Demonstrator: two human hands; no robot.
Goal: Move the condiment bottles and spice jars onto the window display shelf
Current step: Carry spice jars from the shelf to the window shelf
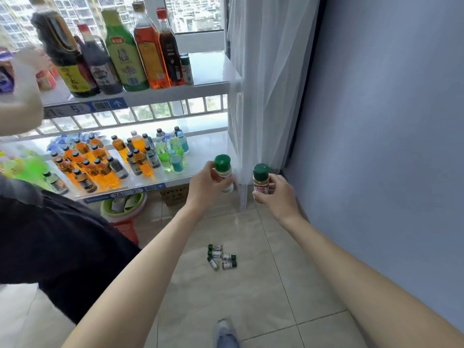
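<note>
Your left hand (208,183) is wrapped around a pale spice jar (224,173) with a green cap, fingers curled about its body so the cap stands clear above. Your right hand (275,194) pinches a brown spice jar (260,180) the same way, thumb and fingers on the label, cap up. Both jars are upright and in the air, just off the front corner of the lower shelf (200,169), near the white curtain (253,96). Holding them by the body and upright looks meant to let you set each one straight down on its base.

The upper shelf (213,69) already carries a row of tall condiment bottles (148,56) with one small green-capped jar (187,70) at its right end; bare shelf lies beside it, which seems the likely spot for your two. The lower shelf is crowded with drink bottles (105,162).

Five more small jars (221,257) lie on their sides on the floor tiles (251,285) below your arms, so the task is well short of done. Another person's arm (22,96) reaches in at the left.
</note>
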